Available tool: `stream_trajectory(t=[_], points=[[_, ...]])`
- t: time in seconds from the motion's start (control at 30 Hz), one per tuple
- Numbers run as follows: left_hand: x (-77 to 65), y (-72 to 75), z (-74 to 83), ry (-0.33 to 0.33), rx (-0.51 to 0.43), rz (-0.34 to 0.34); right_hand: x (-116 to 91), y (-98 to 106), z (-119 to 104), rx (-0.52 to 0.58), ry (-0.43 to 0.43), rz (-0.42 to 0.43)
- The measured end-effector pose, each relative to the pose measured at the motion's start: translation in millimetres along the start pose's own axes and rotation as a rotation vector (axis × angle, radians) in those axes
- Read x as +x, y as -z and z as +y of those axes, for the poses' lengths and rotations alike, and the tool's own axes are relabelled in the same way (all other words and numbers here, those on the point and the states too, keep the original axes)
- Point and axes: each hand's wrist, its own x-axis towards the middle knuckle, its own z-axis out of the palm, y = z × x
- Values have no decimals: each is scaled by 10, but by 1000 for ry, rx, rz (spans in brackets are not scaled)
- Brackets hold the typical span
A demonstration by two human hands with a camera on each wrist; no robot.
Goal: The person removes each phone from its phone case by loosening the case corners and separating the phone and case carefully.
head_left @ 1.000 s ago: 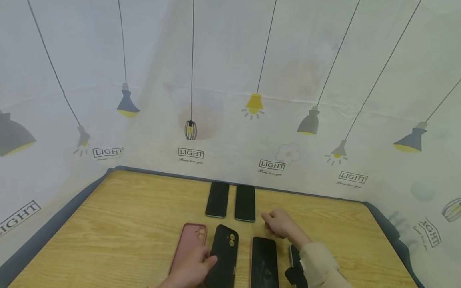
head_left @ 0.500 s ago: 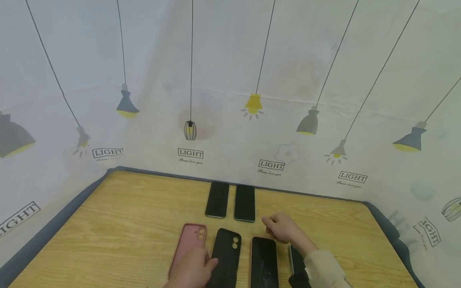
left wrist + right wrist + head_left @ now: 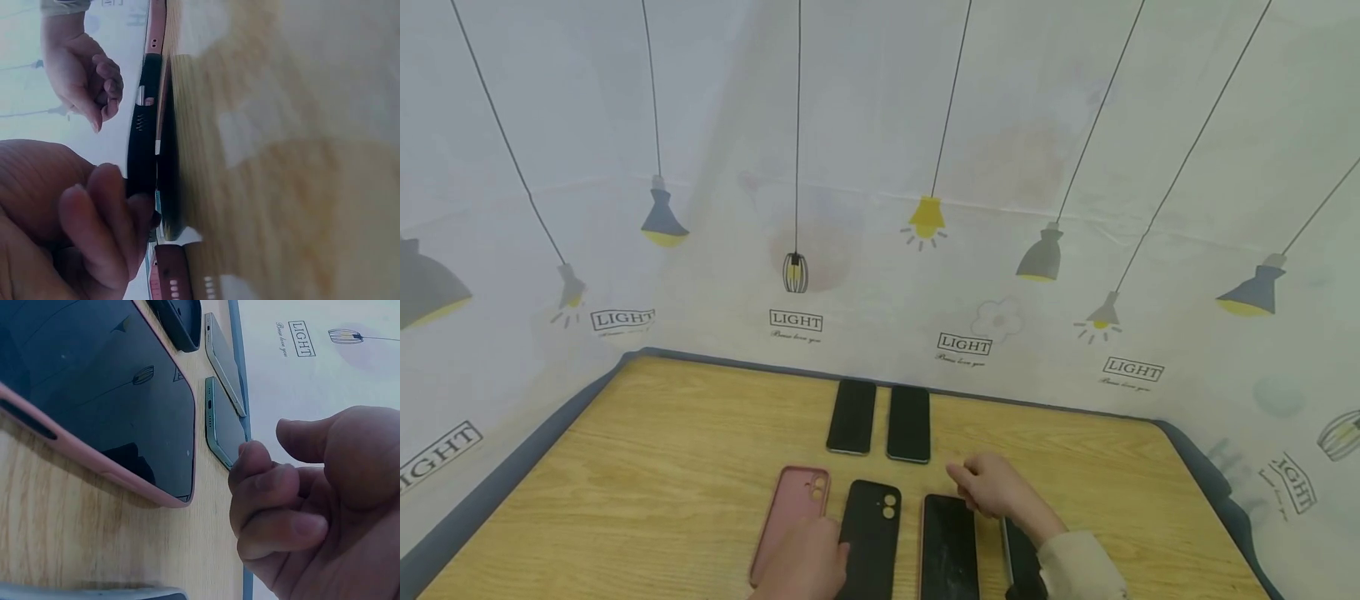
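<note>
My left hand (image 3: 805, 562) grips the near end of a black phone case (image 3: 871, 525), its fingers curled at the case's edge in the left wrist view. There the black case (image 3: 141, 134) shows side-on, close over the wooden table. Partly behind the same hand lies an empty pink phone case (image 3: 796, 504), its inside facing up. Above the far end of a phone in a pink case (image 3: 950, 542) hangs my right hand (image 3: 996, 487). In the right wrist view its fingers (image 3: 269, 494) curl loosely, holding nothing.
Two dark phones lie side by side at the table's back edge, a left one (image 3: 852, 417) and a right one (image 3: 909, 423). Another phone (image 3: 1021, 554) lies partly under the right sleeve (image 3: 1078, 567). A printed cloth (image 3: 880, 208) hangs behind the table (image 3: 662, 467).
The black case has shifted slightly toward me and lowered, with my left hand moving back alongside it. My right hand has drifted a little toward me and to the right.
</note>
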Motion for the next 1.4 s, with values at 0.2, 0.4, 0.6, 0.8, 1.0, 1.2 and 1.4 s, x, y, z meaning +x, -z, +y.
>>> stream_trajectory(t=[0.2,0.4,0.6,0.8,1.0,1.2,1.4], points=[[6,4,-15,-22,31,15,-38,1,34,-3,-24,-18],[37,63,4,-76,1,14,-102,14,50,-76,-93,-18],[12,85,80,-186,-23,40,-191,-8,85,-102,-126,-27],[-4,46,147,-243,-47,44,-247,-63,104,-146,-150,-26],[5,25,215,-212,-53,10,-255,-142,93,-196,-179,-13],[1,-8,244,-250,-72,4,-251,-215,76,-225,-181,18],[0,-54,280,-264,-59,7,-244,-283,31,-252,-191,55]])
